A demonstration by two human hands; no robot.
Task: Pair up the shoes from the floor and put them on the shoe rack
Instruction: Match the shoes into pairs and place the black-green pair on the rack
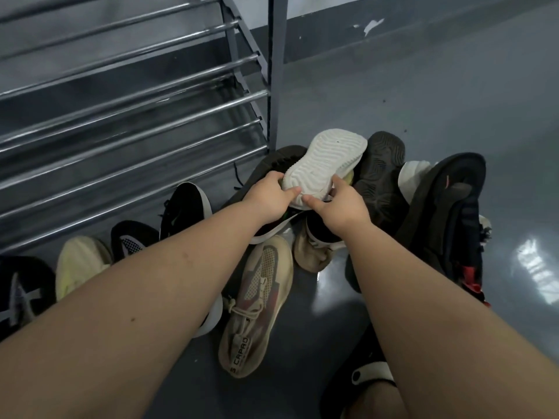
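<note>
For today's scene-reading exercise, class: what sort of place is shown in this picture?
Probably an entryway or storage corner indoors. A grey metal shoe rack with chrome bars stands against the wall, mixed sneakers lie heaped on the glossy grey floor, and both hands hold a white-soled sneaker from that pile.

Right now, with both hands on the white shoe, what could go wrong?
1. The white shoe lies on a heap; lifting it may shift the dark shoe beside it.
2. Each hand, left and right, grips only the near end, so it might slip.
</note>
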